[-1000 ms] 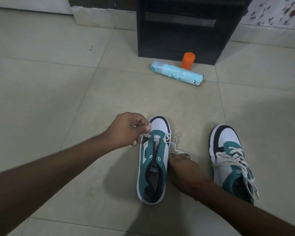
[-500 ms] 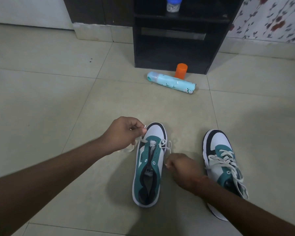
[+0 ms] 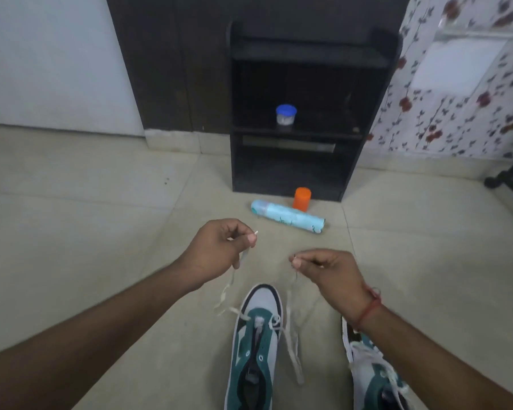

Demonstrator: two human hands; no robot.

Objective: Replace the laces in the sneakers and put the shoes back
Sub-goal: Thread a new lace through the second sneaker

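A white, teal and black sneaker [image 3: 253,347] lies on the tiled floor, toe pointing away from me. A white lace [image 3: 290,335] runs only through its front eyelets; both ends rise from the shoe. My left hand [image 3: 219,250] pinches the left lace end above and left of the toe. My right hand [image 3: 326,267] pinches the right lace end above and right of the toe. A second, fully laced sneaker [image 3: 373,377] lies at the lower right, partly hidden by my right forearm.
A dark shelf unit [image 3: 296,161] stands against the wall ahead, with a small blue-lidded jar [image 3: 286,114] on a shelf. An orange cap [image 3: 301,198] and a light blue spray can [image 3: 288,216] lie on the floor before it. A black stand foot [image 3: 504,179] is at right.
Both hands have risen from beside the sneaker, drawing the two lace ends up and apart. The view has tilted upward, showing more of the shelf unit.
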